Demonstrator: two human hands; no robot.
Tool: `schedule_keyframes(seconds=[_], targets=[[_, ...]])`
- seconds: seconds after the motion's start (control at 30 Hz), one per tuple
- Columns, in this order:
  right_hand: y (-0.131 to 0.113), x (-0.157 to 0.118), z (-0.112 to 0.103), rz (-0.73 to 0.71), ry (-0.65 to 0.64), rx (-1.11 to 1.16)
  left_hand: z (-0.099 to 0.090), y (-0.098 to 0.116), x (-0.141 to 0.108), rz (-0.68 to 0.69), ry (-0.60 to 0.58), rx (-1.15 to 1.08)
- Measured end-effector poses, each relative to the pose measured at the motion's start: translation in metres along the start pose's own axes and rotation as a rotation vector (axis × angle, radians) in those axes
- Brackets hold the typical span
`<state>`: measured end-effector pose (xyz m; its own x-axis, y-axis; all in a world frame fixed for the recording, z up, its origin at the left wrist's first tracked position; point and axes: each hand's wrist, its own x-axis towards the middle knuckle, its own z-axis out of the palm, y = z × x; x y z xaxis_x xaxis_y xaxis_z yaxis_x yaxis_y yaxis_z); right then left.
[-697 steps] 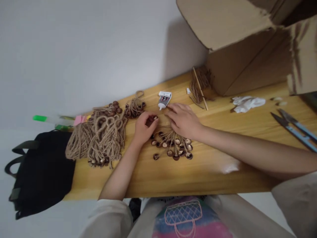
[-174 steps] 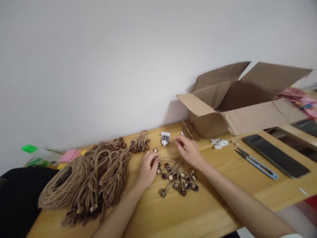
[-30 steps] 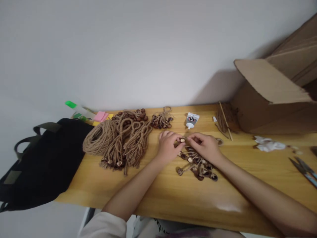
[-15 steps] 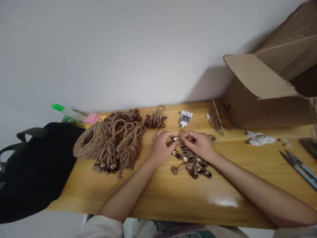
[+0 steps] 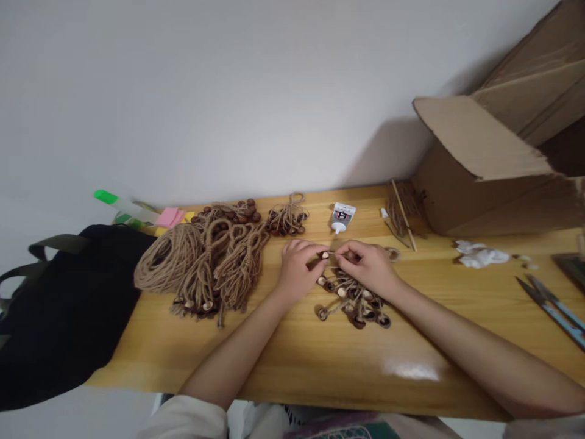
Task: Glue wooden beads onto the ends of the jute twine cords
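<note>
Your left hand (image 5: 300,267) has a bead (image 5: 325,255) pinched between thumb and fingertips, and right beside those fingers your right hand (image 5: 365,267) grips the cord (image 5: 332,252) running from it. Just below your right fingers lie the corded beads (image 5: 361,302), loosely bunched; beyond both hands' fingertips sits the glue (image 5: 342,217), nozzle toward you, on the table (image 5: 292,360).

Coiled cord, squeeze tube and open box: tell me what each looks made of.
Coiled cord: probably jute, matte, from its tan, ropy strands.
Squeeze tube: smooth plastic or coated metal; the flattened, printed body leaves that open.
Open box: plain brown cardboard, from its creased flaps and ragged edge.
</note>
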<state>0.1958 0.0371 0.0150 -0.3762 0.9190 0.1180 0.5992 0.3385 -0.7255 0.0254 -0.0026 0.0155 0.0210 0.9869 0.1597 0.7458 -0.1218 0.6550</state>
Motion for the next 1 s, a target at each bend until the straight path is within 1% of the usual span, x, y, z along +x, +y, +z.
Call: schedule_keyframes(seconds=[0.27, 0.47, 0.57, 0.67, 0.87, 1.0], targets=[[-0.0021, -0.0002, -0.0018, 0.0, -0.032, 0.02, 0.0005, 0.0001, -0.0005, 0.012, 0.013, 0.006], [-0.0018, -0.0005, -0.0018, 0.006, -0.046, -0.018, 0.0021, -0.0005, -0.0005, 0.011, 0.021, -0.013], [-0.002, -0.0005, -0.0026, 0.0, -0.039, -0.012, 0.0015, 0.0003, -0.0007, 0.011, 0.019, -0.021], [-0.0016, -0.0005, -0.0031, 0.005, -0.06, 0.004, 0.0008, 0.0017, -0.0009, -0.007, 0.006, -0.035], [0.0013, -0.0006, -0.0004, 0.003, -0.079, -0.04, 0.0021, 0.0015, -0.0013, -0.001, -0.003, -0.047], [0.0015, 0.0, 0.0018, 0.016, -0.086, -0.06, 0.0038, 0.0012, -0.0015, -0.01, 0.012, -0.052]])
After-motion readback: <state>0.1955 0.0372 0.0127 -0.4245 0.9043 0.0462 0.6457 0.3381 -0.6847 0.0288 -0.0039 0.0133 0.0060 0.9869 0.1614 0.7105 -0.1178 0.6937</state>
